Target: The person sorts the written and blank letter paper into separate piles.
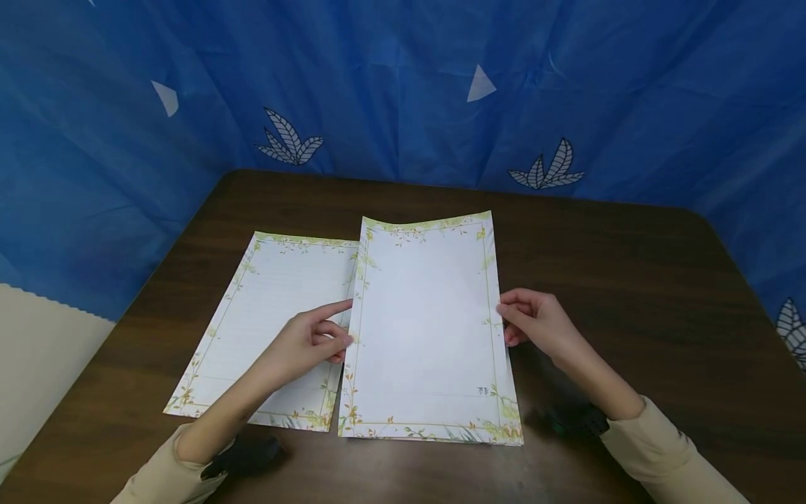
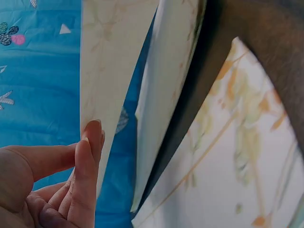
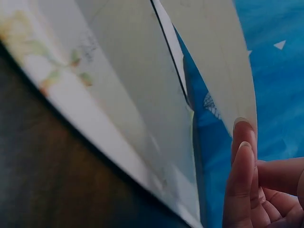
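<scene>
My two hands hold a sheet of paper (image 1: 422,322) with a yellow-green leafy border by its long sides, above the table. At its left edge, my left hand (image 1: 308,343) pinches between thumb and fingers, the index finger reaching along the edge. The right hand (image 1: 535,322) pinches the opposite edge; its fingertips (image 3: 243,137) show against the raised sheet (image 3: 213,47) in the right wrist view. Below it, the left wrist view shows another sheet (image 2: 171,61) and more bordered paper (image 2: 223,161). A second bordered sheet (image 1: 283,280) with faint ruled lines lies to the left, partly behind my left hand.
The dark wooden table (image 1: 630,280) has rounded far corners. Behind it hangs a blue cloth (image 1: 403,84) printed with white leaves and triangles. Dark devices sit at both wrists, by the beige sleeves (image 1: 667,448). A pale surface (image 1: 44,364) borders the table at the left.
</scene>
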`<state>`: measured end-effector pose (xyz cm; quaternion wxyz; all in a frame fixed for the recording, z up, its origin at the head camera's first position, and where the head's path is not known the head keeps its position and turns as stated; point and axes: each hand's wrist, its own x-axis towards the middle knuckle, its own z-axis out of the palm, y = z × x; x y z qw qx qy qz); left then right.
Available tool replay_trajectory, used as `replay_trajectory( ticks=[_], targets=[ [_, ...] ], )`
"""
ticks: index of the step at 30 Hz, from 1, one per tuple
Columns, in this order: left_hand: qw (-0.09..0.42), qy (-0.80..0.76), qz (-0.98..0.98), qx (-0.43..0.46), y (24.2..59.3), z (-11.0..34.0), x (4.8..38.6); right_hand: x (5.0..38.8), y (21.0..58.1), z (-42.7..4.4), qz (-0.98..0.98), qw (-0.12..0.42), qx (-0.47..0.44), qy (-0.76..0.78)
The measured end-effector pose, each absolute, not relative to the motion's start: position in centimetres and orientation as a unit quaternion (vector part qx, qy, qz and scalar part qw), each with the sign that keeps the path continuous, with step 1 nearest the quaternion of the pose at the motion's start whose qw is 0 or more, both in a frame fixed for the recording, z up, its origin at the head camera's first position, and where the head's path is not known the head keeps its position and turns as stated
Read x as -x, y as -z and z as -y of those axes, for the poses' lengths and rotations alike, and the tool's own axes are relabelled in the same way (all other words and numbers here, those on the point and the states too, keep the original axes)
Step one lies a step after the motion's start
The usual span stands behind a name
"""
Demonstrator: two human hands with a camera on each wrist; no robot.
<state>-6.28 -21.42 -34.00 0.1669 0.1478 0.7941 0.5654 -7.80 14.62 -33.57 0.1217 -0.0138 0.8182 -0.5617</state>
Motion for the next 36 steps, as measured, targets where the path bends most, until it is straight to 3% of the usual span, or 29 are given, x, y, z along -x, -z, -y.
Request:
replay_trajectory(
  ticks=[7,24,31,36],
  targets=[
    [0.175,-0.559,-0.792,-0.171,35.5,20.8,6.1,7.0,34.7,-15.9,-0.812,0.151,0.004,0.564],
    [0.148,-0.499,-0.831,-0.196,37.5,20.4,6.6,7.3,36.2,-16.1,-0.805,0.157,0.012,0.572],
    [0.148,-0.492,-0.833,-0.205,37.6,20.5,6.8,7.6,36.5,-15.9,-0.816,0.144,0.016,0.559],
    [0.144,-0.478,-0.841,-0.209,37.6,20.4,6.9,7.6,36.7,-15.9,-0.877,0.1,0.06,0.466]
  ],
)
